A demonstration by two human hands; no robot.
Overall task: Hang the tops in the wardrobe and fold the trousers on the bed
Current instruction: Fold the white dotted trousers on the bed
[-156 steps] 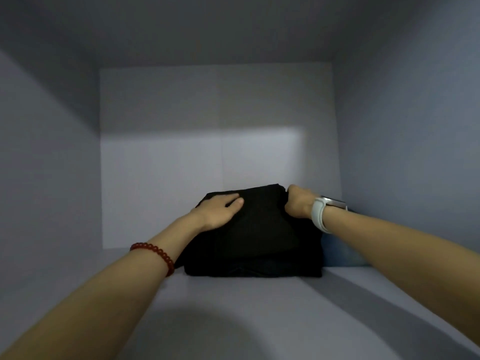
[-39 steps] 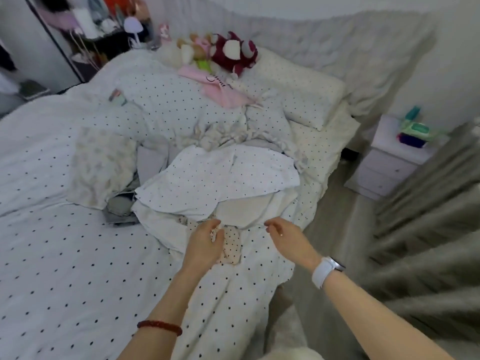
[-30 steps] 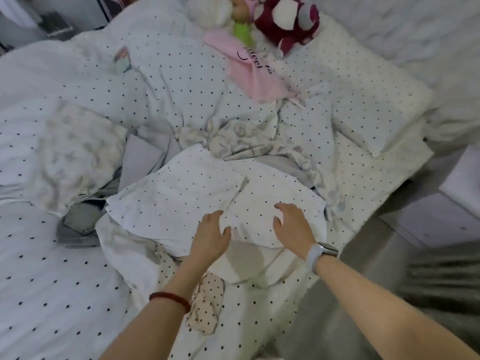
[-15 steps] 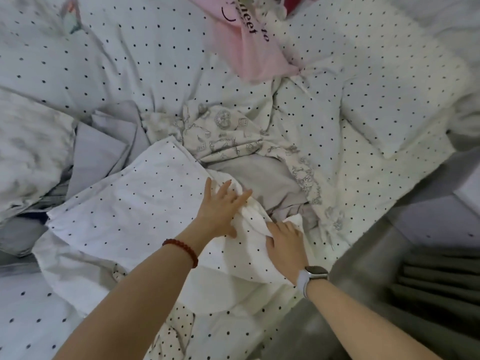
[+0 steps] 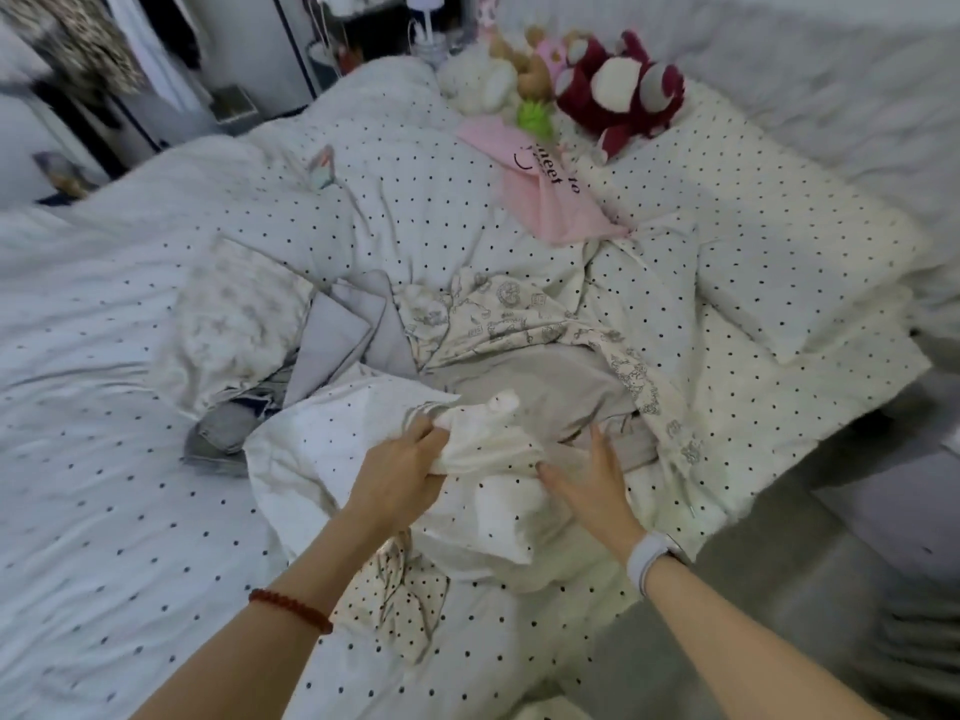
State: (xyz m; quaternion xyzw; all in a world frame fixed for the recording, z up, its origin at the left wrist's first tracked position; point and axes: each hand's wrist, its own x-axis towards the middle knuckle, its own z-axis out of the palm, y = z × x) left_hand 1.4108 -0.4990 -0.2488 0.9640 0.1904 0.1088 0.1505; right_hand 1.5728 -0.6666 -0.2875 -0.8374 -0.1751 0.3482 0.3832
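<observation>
A heap of clothes lies on the polka-dot bed (image 5: 130, 433). My left hand (image 5: 400, 470) is shut on a bunched white polka-dot garment (image 5: 332, 439) and lifts its edge. Beside it, my right hand (image 5: 592, 485) lies flat with fingers spread on cream fabric (image 5: 498, 444). Under the lifted cloth shows a plain beige garment (image 5: 540, 387). Behind that lies a cream garment with a cartoon print (image 5: 498, 314). A grey garment (image 5: 337, 340) and a pale floral one (image 5: 234, 314) lie to the left. A dotted cream piece (image 5: 400, 600) sticks out near my left wrist.
A pink cloth with lettering (image 5: 540, 184) and several plush toys (image 5: 618, 90) lie at the head of the bed, next to a dotted pillow (image 5: 779, 262). The bed's edge and grey floor (image 5: 779, 563) are at the right. Hanging clothes (image 5: 93, 49) show at the far left.
I went from placing folded black trousers on a wardrobe shelf to the bed. Within the last second my left hand closed on the white dotted garment and pulled it up and back.
</observation>
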